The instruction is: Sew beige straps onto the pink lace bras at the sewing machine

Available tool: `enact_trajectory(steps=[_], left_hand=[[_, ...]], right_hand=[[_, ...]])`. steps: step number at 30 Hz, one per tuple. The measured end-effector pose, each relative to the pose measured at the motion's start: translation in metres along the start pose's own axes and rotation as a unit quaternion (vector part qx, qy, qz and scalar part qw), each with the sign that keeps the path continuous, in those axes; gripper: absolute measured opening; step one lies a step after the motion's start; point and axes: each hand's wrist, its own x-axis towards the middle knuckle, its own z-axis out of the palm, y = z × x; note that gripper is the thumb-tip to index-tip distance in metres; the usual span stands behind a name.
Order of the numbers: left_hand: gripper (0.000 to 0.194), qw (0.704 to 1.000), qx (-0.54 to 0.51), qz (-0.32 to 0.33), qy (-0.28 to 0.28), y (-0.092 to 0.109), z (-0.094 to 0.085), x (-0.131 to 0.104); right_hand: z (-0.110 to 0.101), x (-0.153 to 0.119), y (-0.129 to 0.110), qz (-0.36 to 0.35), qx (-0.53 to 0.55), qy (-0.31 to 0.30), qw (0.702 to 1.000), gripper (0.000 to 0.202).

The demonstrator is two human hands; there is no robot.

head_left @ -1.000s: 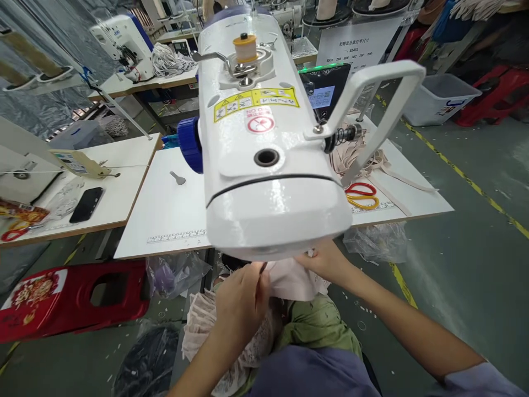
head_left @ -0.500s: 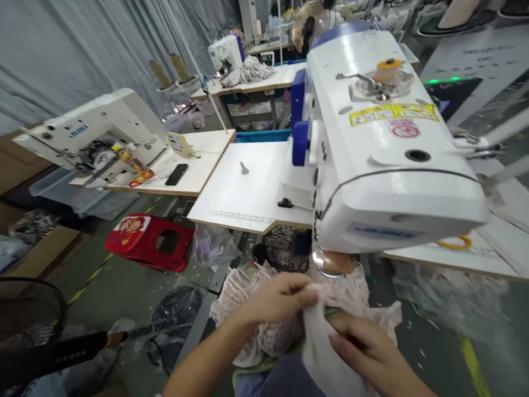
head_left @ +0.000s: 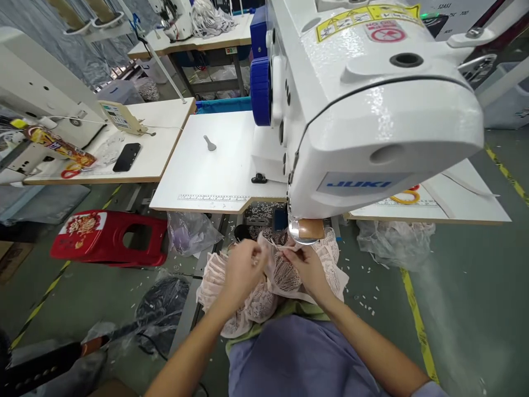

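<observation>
Two hands (head_left: 243, 269) hold pale pink fabric (head_left: 286, 275), lacy and plain-edged.

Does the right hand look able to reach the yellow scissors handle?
Probably yes: the yellow handle lies near the table's front edge, beside the machine head, though the right hand holds pale fabric.

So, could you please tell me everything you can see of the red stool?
The red stool is glossy and looks like plastic. A white panel with a red flowery picture covers its left part, and a large rounded opening shows to the right of that. It seems to stand upright on the grey-green floor, across a strip of striped tape. Nothing lies on it. Whether the plastic bag beside it touches it, I cannot tell.
</observation>
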Motion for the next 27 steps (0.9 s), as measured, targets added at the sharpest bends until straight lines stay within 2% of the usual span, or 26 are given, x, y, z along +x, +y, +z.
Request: enact_trajectory(steps=[3, 6, 9, 13, 17, 19, 21, 24, 27], left_hand=[[0.031, 0.994, -0.084, -0.007, -0.067, -0.005, 0.033, -0.003], [0.032, 0.994, -0.099, -0.005, -0.056, -0.005, 0.049, -0.004], [0.029, 0.996, -0.075, 0.002, -0.040, 0.000, 0.047, -0.007], [0.028, 0.998, -0.022, 0.033, -0.052, 0.011, 0.035, -0.016], [0.032, 0.988, -0.043, 0.082, -0.121, 0.022, 0.029, -0.019], [0.035, 0.985, -0.063, 0.080, -0.141, 0.026, 0.029, -0.018], [0.035, 0.986, -0.067, 0.064, -0.139, 0.029, 0.031, -0.016], [0.034, 0.991, -0.060, 0.054, -0.111, 0.032, 0.039, -0.011], [0.037, 0.995, -0.026, 0.052, -0.079, 0.030, 0.047, -0.003]], right_hand=[[-0.013, -0.009, 0.013, -0.126, -0.158, -0.011, 0.979, 0.018], [-0.029, -0.017, 0.014, -0.181, -0.289, -0.076, 0.937, 0.015], [-0.044, -0.024, 0.000, -0.167, -0.367, -0.113, 0.908, 0.015], [-0.048, -0.023, -0.021, -0.236, -0.401, -0.086, 0.881, 0.025], [-0.042, -0.011, -0.030, -0.240, -0.404, -0.095, 0.878, 0.029], [-0.041, -0.006, -0.030, -0.240, -0.400, -0.087, 0.880, 0.024], [-0.041, -0.004, -0.027, -0.274, -0.397, -0.068, 0.873, 0.018], [-0.040, -0.009, -0.018, -0.367, -0.422, -0.045, 0.828, 0.021], [-0.045, -0.012, -0.013, -0.406, -0.488, -0.069, 0.769, 0.030]])
